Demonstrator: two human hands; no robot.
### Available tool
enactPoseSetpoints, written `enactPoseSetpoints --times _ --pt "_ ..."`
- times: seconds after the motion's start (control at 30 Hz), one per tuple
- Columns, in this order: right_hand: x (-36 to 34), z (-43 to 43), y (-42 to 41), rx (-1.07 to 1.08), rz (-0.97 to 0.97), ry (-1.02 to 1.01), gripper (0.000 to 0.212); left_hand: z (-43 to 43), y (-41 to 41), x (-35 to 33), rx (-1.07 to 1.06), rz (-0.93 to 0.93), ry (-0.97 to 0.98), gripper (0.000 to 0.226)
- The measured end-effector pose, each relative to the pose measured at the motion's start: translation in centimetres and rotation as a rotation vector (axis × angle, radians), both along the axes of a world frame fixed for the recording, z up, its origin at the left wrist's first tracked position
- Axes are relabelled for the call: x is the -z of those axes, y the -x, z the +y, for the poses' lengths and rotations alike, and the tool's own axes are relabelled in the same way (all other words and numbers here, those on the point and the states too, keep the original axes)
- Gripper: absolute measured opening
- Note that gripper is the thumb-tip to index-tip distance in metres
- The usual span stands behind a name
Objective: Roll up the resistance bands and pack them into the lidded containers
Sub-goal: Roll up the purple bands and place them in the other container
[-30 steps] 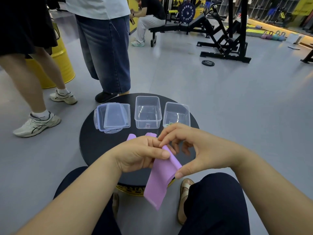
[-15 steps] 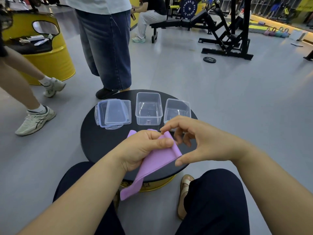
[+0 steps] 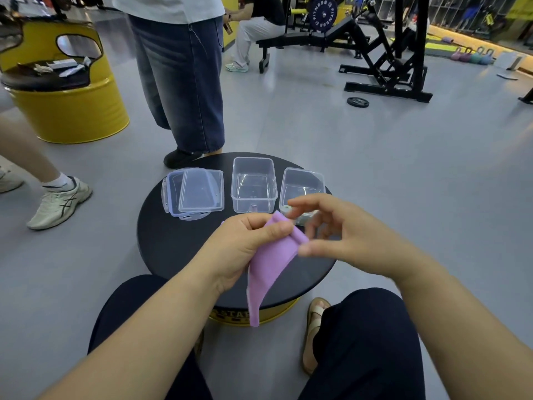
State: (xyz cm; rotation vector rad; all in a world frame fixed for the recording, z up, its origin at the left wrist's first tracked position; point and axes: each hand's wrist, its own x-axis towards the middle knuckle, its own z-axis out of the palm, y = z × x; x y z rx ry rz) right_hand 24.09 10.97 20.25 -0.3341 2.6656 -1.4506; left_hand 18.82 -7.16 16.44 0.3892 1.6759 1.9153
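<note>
- Flat purple elastic resistance band (image 3: 269,269): long axis near vertical, slightly tilted. The upper end is folded; the lower end hangs past the near edge of the round black surface (image 3: 161,243).
- Left hand (image 3: 239,249): thumb and fingers pinch the band's upper end.
- Right hand (image 3: 354,241): fingers loosely spread, holding nothing. The thumb tip is just beside the fold; contact cannot be determined.

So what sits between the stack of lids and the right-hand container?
Another clear container, open and with no lid, stands between the stack of lids and the right-hand container, as the head view shows.
</note>
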Motion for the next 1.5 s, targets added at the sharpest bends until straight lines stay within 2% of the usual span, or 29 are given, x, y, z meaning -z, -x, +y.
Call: enactPoseSetpoints --times 0.1,0.2,0.3,0.37,0.6,0.83,1.07,1.5 --pt "1.6 -1.3 -0.4 0.275 0.029 0.314 0.02 0.3 -0.3 0.0 -0.077 0.048 -0.057 0.015" --pt "2.8 -2.7 -0.6 0.405 0.081 0.461 0.006 0.6 -0.7 0.2 -0.149 0.043 -0.111 0.02" --pt "3.1 -3.6 -0.7 0.446 0.102 0.475 0.009 0.7 -0.9 0.3 -0.168 0.034 -0.125 0.03" --pt "3.0 -3.6 -0.6 0.459 0.112 0.493 0.003 0.6 -0.8 0.3 -0.176 0.031 -0.109 0.032" --pt "2.5 -2.8 -0.8 0.44 0.128 0.414 0.011 -0.3 -1.0 -0.1 -0.186 0.173 0.013 0.013" --pt "2.4 -2.5 -0.8 0.427 0.125 0.401 0.017 -0.3 -1.1 -0.3 -0.226 0.203 0.006 0.014" --pt "2.5 -2.9 -0.7 0.476 0.108 0.421 0.006 -0.4 -1.1 -0.2 -0.223 0.239 -0.019 0.02" --pt "3.0 -2.8 -1.1 0.424 0.139 0.465 0.022 -0.3 -1.1 -0.3 -0.236 0.26 0.061 0.012"
